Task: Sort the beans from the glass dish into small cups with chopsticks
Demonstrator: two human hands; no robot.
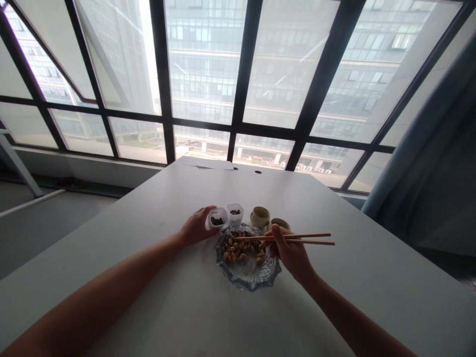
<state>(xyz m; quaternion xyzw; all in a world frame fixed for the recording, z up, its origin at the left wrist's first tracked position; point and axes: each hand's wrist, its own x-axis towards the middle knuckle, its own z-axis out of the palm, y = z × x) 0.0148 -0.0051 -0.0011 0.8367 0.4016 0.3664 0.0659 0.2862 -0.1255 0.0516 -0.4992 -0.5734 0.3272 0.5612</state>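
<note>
My left hand (196,226) grips a small white plastic cup (216,218) with dark pieces in it, tilted towards the glass bowl. A second white cup (235,213), also with dark pieces, stands just right of it. My right hand (287,248) is closed around a pair of wooden chopsticks (305,236), whose tips reach over the nuts (238,249) in the scalloped glass bowl (253,281). Whether the tips pinch anything is too small to tell. Behind my right hand are two greenish-brown cups, one (260,216) in full view and the other (279,223) partly hidden by my fingers.
The white table (156,297) runs forward to large windows with dark frames. Papers (208,163) lie at its far edge, near two dark round spots. A blue-grey curtain (427,139) hangs at the right, and a white metal frame (20,163) stands at the left.
</note>
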